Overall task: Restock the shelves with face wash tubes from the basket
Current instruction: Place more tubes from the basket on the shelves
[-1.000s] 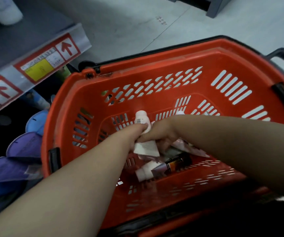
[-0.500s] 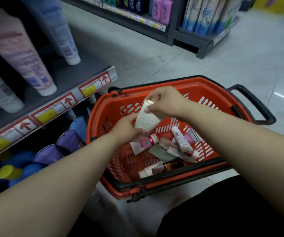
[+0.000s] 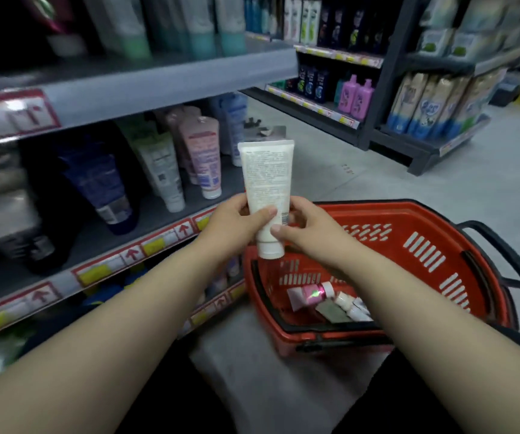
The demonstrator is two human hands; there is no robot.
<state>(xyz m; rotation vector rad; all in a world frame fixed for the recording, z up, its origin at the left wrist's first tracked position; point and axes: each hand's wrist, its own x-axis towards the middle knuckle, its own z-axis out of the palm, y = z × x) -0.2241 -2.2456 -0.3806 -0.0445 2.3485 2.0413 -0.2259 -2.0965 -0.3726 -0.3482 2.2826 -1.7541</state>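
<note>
A white face wash tube [image 3: 266, 180] stands cap down in front of me, its printed back facing me. My left hand [image 3: 233, 225] grips its lower left side and my right hand [image 3: 307, 230] holds its lower right side near the cap. Below and to the right sits the red basket [image 3: 440, 245] on the floor, with a pink tube [image 3: 310, 294] and a few small tubes [image 3: 351, 306] lying in it. The middle shelf [image 3: 102, 245] to the left holds upright tubes, cap down, among them a pink one [image 3: 204, 155] and a white one [image 3: 163, 170].
A higher shelf [image 3: 158, 86] carries green and teal tubes. The basket's black handle [image 3: 503, 255] sticks out to the right. Across the aisle a dark rack [image 3: 340, 89] holds bottles, and packs [image 3: 434, 104] stand on a low shelf. Grey floor lies between.
Both hands have lifted the white tube out of the basket and up to shelf height. The view has tilted up from the basket toward the shelves.
</note>
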